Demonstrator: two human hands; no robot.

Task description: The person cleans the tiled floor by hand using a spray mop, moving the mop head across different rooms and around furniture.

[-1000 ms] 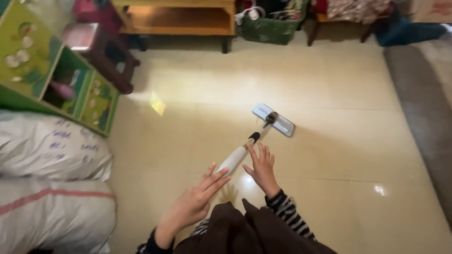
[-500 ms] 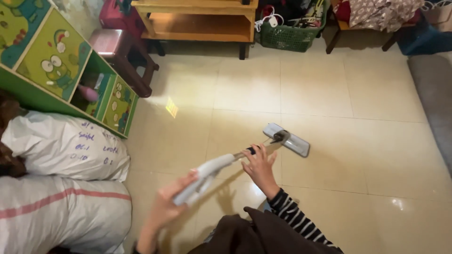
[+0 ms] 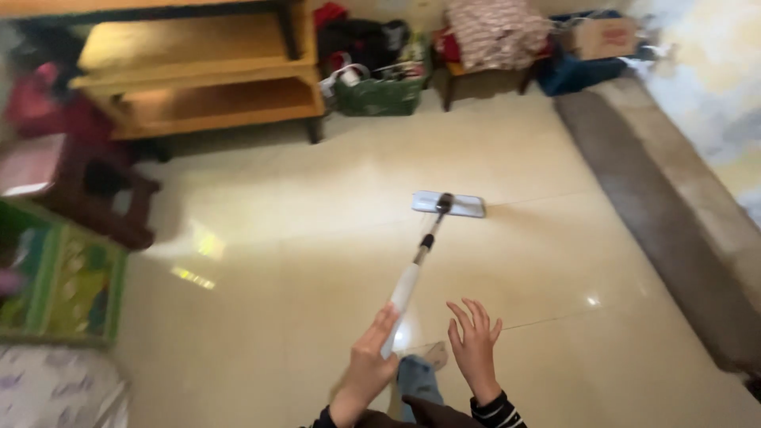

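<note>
A flat mop lies on the glossy cream tile floor, its grey rectangular head (image 3: 448, 204) well ahead of me. The white handle (image 3: 406, 289) with a dark joint runs back toward me. My left hand (image 3: 369, 371) holds the handle's near end, fingers laid along it. My right hand (image 3: 476, 346) hovers just right of the handle with its fingers spread, touching nothing. A striped cuff shows at the right wrist and a dark sleeve at the left.
A low wooden shelf table (image 3: 198, 83) stands at the back left, a green basket (image 3: 379, 95) beside it. A dark red stool (image 3: 75, 194) and a green toy cabinet (image 3: 67, 289) line the left. A grey mat (image 3: 658, 214) runs along the right.
The mop has swung from slanting left to pointing straight ahead. My right hand has come off the handle and spread open. The view has turned toward the right.
</note>
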